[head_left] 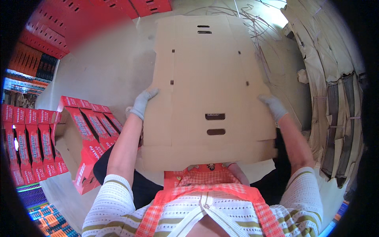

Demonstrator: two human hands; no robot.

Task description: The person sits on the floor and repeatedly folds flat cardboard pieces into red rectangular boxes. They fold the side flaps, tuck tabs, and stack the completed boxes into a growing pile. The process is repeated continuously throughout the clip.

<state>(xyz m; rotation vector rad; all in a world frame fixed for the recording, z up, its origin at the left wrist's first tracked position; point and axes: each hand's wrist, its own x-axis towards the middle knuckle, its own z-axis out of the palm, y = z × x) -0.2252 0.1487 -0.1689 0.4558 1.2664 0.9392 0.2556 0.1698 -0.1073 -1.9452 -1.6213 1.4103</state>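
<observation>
A large flat cardboard box blank [209, 93] spans the middle of the view in front of my lap, its plain brown side showing. Slots and small holes are cut through it. My left hand [144, 102], in a light grey glove, grips its left edge, with the fingertips partly hidden. Opposite, my right hand [273, 106], gloved alike, is closed on the right edge. The near end of the blank lies over my red checked apron [213, 179].
Red printed cartons [89, 130] stand in a folded row on the left, with more red cartons [33, 144] beyond. Stacked red boxes [94, 17] fill the far left. Bundled flat cardboard [327, 91] lines the right side. Loose strapping [256, 25] lies on the floor at the back.
</observation>
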